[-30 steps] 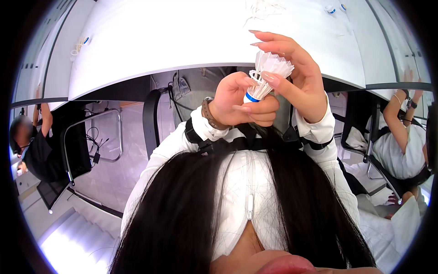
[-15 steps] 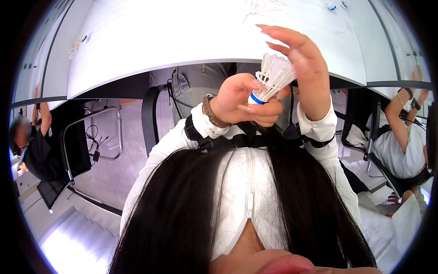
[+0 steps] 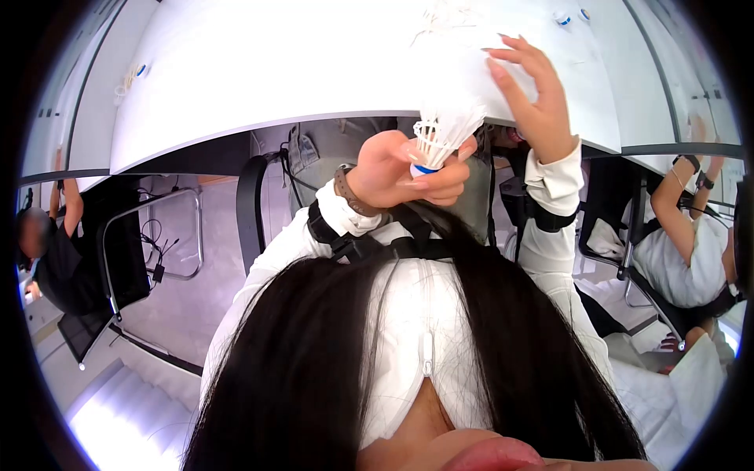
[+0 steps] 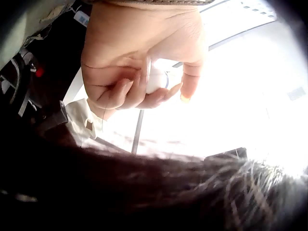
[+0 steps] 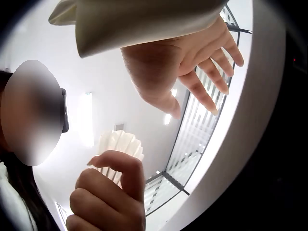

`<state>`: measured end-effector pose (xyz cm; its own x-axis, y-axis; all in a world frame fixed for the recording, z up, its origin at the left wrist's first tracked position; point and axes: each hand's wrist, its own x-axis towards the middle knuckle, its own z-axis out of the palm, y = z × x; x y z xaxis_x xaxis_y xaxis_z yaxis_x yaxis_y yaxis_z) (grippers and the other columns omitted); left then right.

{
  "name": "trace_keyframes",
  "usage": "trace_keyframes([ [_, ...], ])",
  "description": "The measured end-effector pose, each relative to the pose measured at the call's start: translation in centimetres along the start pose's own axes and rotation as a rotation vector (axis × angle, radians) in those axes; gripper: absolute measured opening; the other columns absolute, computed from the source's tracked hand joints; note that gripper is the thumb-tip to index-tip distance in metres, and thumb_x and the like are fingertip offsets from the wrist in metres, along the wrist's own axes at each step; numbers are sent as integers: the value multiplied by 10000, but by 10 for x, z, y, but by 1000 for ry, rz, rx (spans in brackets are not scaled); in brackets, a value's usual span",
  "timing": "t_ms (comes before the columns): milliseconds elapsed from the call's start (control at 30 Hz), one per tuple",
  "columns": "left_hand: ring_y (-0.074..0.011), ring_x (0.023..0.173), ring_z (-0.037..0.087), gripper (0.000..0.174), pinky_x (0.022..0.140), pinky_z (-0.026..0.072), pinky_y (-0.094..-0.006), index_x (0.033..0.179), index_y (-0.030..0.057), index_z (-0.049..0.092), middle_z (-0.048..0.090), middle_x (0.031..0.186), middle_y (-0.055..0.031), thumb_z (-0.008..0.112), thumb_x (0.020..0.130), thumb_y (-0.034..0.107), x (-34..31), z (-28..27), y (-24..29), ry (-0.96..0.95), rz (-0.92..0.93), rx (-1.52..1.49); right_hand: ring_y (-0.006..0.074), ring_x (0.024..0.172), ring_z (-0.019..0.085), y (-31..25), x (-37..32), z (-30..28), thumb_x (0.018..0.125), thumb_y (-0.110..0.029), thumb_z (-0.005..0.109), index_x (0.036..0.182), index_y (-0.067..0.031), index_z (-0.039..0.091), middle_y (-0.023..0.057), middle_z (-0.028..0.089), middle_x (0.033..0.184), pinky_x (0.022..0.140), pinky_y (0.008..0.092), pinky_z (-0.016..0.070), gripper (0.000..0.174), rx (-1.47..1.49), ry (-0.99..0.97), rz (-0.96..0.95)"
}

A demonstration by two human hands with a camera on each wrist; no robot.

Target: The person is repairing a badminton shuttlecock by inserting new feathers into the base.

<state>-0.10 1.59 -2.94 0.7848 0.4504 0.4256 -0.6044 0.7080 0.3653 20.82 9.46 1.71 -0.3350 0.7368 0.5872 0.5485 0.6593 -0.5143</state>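
Observation:
A white shuttlecock (image 3: pixel 437 143) with a blue band is gripped near its cork by my left hand (image 3: pixel 395 171), feathers pointing up, in front of the table's edge. The left wrist view has the left hand (image 4: pixel 139 62) curled round the white cork (image 4: pixel 157 81). Away from it, my right hand (image 3: pixel 537 100) is raised by the table's near side with spread fingers, holding nothing. In the right wrist view the right hand (image 5: pixel 185 67) is spread, and the shuttlecock's feathers (image 5: pixel 120 144) show above the left hand (image 5: pixel 109 192).
On the white table (image 3: pixel 298 63) lie a pile of thin white pieces (image 3: pixel 452 17), a blue-banded cork (image 3: pixel 562 18) at the back right and another cork with strands (image 3: pixel 140 72) at the left. Chairs and people are at both sides.
My right hand has let go of the shuttlecock's feathers and moved up and right, its fingers spreading. The left hand still holds the shuttlecock, now slightly further left and more upright.

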Motion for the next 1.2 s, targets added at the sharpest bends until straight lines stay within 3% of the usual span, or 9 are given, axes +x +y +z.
trace_keyframes([
  [267,-72,522,419,478,532,340,-209,1115,-12,522,545,731,-20,675,794,307,-15,22,38,318,-154,594,420,1342,411,6,9,32,872,-262,679,1202,-98,664,192,564,1338,1119,520,311,369,-222,-203,-152],
  [433,-97,760,573,464,636,470,-239,1256,-20,490,618,951,-47,654,823,5,-27,35,63,520,-239,618,360,1297,490,7,14,30,853,-187,682,1114,-17,676,136,634,1255,1081,503,372,311,-200,-178,-126],
  [500,-91,898,569,540,777,469,-247,1295,-18,474,618,1024,-29,702,805,-14,-28,32,69,522,-150,854,359,1279,509,12,15,26,843,-158,687,1083,-12,688,137,655,1213,1069,476,392,280,-152,-160,-123],
  [667,-90,919,553,458,830,451,-248,1219,4,538,611,1008,-9,747,812,27,-1,41,79,680,22,1277,331,1201,586,13,18,7,830,-56,690,1009,12,712,134,708,1082,968,388,484,192,66,-76,-1],
  [800,-123,971,616,454,846,486,-274,1201,-5,554,655,1049,-38,753,794,26,25,18,72,919,215,1440,220,908,697,19,21,-10,894,-72,653,903,33,724,137,736,918,844,303,510,127,291,-18,316],
  [833,-145,1011,635,477,873,494,-295,1226,-12,558,671,1086,-68,742,787,25,30,11,72,916,250,1547,128,712,637,15,25,-10,942,-136,625,818,31,724,103,724,778,790,251,482,230,343,50,383],
  [933,-120,952,625,351,841,492,-269,1127,-21,635,694,1094,-70,771,806,26,50,-1,65,971,395,1454,88,620,540,26,29,-18,970,-211,603,741,23,715,62,680,666,734,224,448,346,491,18,522],
  [967,-155,922,683,478,829,516,-286,1264,3,594,717,1026,-122,706,806,83,49,-8,65,917,350,1561,70,576,458,26,31,-15,980,-261,589,678,19,690,39,644,620,689,218,414,424,511,73,535],
  [1200,-237,815,717,376,727,535,-290,1136,-4,667,720,904,-155,715,781,111,59,-10,71,949,218,1701,53,551,409,35,40,-12,975,-273,600,611,5,602,-6,527,556,562,225,323,458,553,62,598],
])
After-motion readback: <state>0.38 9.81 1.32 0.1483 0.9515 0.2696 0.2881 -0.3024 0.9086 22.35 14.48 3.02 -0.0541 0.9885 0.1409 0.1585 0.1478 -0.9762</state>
